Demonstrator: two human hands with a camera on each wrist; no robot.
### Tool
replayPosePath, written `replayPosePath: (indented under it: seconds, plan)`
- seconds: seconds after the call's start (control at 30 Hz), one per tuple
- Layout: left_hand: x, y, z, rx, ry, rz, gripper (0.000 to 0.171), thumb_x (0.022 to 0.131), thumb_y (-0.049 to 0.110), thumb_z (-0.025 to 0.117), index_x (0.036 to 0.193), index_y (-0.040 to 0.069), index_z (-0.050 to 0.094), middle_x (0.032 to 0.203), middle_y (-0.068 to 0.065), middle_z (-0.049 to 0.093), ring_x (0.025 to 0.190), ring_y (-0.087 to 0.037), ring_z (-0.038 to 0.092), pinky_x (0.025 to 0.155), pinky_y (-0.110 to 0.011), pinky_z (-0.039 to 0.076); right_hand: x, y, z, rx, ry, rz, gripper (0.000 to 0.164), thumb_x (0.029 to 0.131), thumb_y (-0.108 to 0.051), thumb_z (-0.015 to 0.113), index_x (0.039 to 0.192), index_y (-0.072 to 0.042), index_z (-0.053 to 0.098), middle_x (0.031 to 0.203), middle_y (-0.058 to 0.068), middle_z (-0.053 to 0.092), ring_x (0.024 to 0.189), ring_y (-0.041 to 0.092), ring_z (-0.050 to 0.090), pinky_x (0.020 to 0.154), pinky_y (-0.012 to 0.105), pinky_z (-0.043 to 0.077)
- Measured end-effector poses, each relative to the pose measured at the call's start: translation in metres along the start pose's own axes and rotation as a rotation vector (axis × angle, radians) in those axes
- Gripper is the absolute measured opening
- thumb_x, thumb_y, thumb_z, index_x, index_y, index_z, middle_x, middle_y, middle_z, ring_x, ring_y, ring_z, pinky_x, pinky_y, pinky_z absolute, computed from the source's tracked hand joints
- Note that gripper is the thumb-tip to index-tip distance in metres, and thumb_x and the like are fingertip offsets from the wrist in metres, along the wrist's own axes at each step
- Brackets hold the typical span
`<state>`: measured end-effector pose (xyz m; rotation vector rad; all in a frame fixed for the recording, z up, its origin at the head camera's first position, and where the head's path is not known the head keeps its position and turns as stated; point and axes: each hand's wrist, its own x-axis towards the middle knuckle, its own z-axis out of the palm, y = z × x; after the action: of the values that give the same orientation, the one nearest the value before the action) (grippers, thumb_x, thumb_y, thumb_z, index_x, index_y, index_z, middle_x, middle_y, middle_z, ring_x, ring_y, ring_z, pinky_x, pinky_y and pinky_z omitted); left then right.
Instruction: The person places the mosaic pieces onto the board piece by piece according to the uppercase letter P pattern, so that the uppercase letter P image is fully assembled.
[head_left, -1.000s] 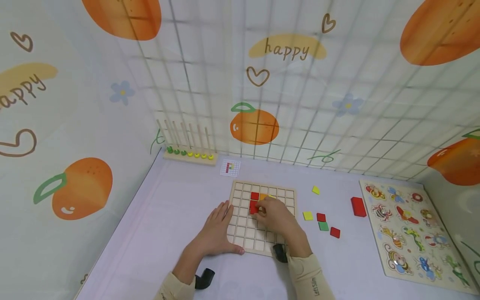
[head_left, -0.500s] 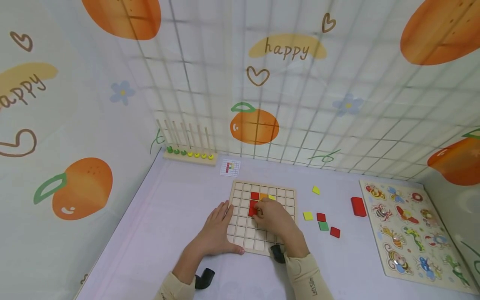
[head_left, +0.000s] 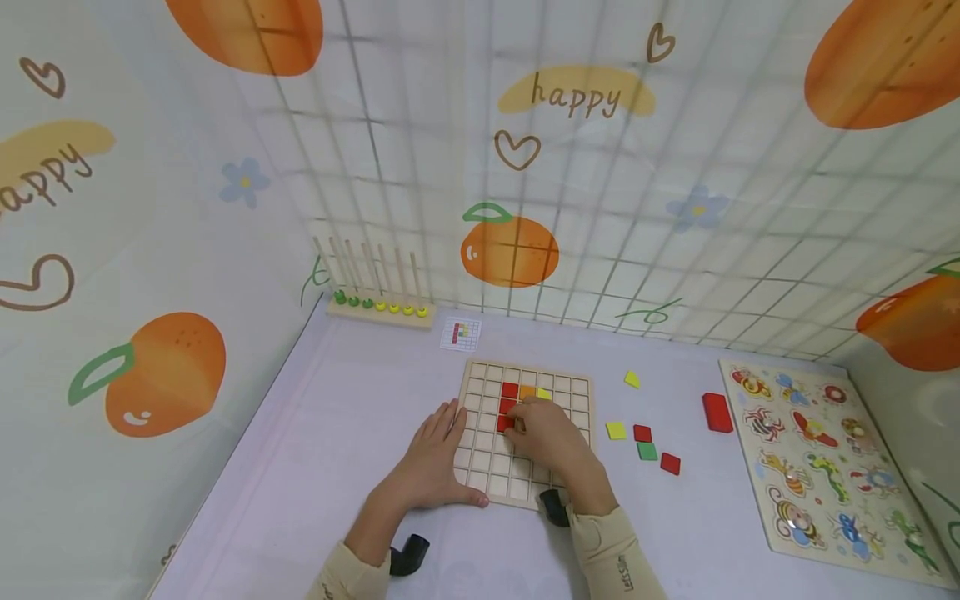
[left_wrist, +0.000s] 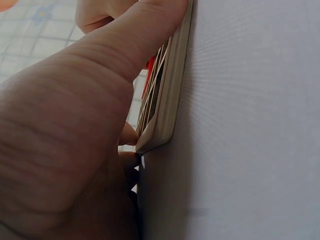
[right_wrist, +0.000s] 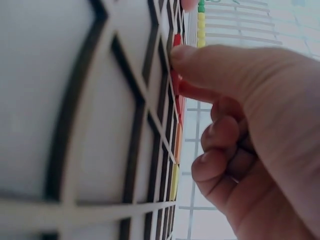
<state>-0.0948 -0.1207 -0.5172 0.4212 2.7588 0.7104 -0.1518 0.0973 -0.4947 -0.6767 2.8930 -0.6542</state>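
Observation:
In the head view, a wooden grid board (head_left: pixel 480 460) lies on the table. Its cells hold a column of red square tiles, with an orange tile (head_left: pixel 527 392) and a yellow tile (head_left: pixel 544 395) beside the top one. My right hand (head_left: pixel 551 435) is over the board, thumb and index finger pinching the lowest red tile (head_left: pixel 505 423) at its cell; the right wrist view shows the other fingers curled. My left hand (head_left: pixel 432 462) rests along the board's left edge, fingers extended, its thumb (left_wrist: pixel 145 30) against the near edge. My right hand hides several cells.
Loose yellow tiles (head_left: pixel 616 431), red tiles (head_left: pixel 671 464) and a green tile (head_left: pixel 647 452) lie right of the board. Farther right are a red block (head_left: pixel 717 412) and an insect puzzle board (head_left: pixel 780 500). Behind stand a pattern card (head_left: pixel 461 334) and a bead-peg rack (head_left: pixel 381 315).
The lowest red tile has shifted slightly nearer and now sits squarely in line below the others. My right hand has moved a little with it; my left hand has stayed put.

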Motion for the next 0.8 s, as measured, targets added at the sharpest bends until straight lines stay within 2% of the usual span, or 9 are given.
replayPosePath:
  seconds: [0.2,0.5,0.8]
  plan:
    - [0.0004,-0.0007,0.0007,-0.001,-0.002,-0.006,0.14,0.062,0.076,0.083,0.164,0.005,0.017,0.173,-0.014,0.008,0.16,-0.034,0.006,0.129,-0.055,0.016,-0.0011,-0.0012,-0.0002,0.006,0.017,-0.001,0.01,0.087,-0.019,0.082,0.085,-0.014,0.074,0.066,-0.007,0.047,0.065,0.008,0.043,0.058,0.022,0.037]
    - [0.0008,-0.0016,0.002,-0.005,-0.003,-0.006,0.14,0.063,0.076,0.082,0.164,0.005,0.016,0.173,-0.013,0.007,0.16,-0.034,0.006,0.129,-0.054,0.016,-0.0004,-0.0023,0.003,-0.004,0.029,0.022,0.012,0.087,-0.02,0.082,0.095,-0.012,0.08,0.069,-0.008,0.052,0.066,0.008,0.046,0.061,0.022,0.04]
    - [-0.001,0.0006,-0.0005,-0.008,0.005,0.001,0.139,0.063,0.074,0.083,0.163,0.004,0.018,0.173,-0.015,0.009,0.16,-0.035,0.008,0.128,-0.055,0.017,0.0002,-0.0019,0.004,0.002,0.032,0.029,0.011,0.087,-0.02,0.082,0.095,-0.012,0.08,0.069,-0.009,0.052,0.067,0.008,0.046,0.061,0.022,0.041]
